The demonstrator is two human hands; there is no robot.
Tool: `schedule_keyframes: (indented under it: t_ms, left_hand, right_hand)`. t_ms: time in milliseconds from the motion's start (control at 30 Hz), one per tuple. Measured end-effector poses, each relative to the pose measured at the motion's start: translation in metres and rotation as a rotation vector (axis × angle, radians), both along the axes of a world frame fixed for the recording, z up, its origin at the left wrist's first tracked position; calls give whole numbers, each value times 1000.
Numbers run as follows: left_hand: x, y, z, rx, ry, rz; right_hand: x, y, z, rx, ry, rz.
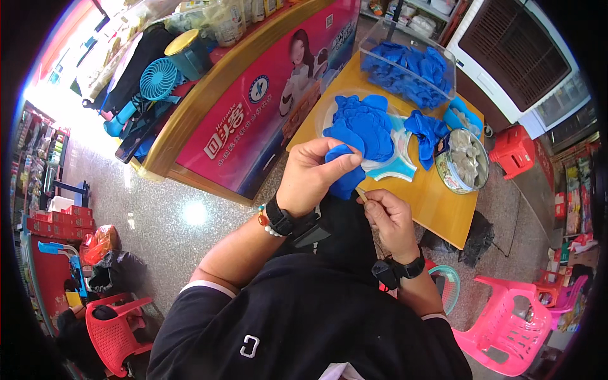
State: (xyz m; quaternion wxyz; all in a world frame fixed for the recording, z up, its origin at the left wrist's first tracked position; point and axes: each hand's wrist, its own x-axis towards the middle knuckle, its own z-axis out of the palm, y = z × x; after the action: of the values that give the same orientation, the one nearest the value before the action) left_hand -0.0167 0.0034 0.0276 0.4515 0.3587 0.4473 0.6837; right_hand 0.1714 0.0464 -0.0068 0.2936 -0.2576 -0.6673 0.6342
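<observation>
Speckled shop floor (pixel 190 240), yellow table (pixel 437 212) up front. Blue cloth-like pc (pixel 345 183) in L hand (pixel 310 172), thumb + index pinched on it, at table's near side. R hand (pixel 394 221) just beside, fingers closed on thin tan stick (pixel 361 195), tip near pc. Beyond, on table: blue pc stack (pixel 362 120), round tin (pixel 455 181) to R, clear bin (pixel 387 33) w/ more blue pcs at back.
</observation>
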Motion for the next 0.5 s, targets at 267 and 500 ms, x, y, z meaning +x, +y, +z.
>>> schedule_keyframes:
  t_ms: [267, 500]
  left_hand:
    - [6, -5, 2, -63, -69, 2]
    - [10, -4, -2, -16, -40, 69]
  right_hand:
    - [-3, -5, -1, -150, 38, 0]
    - [-9, -12, -8, -233, 93, -52]
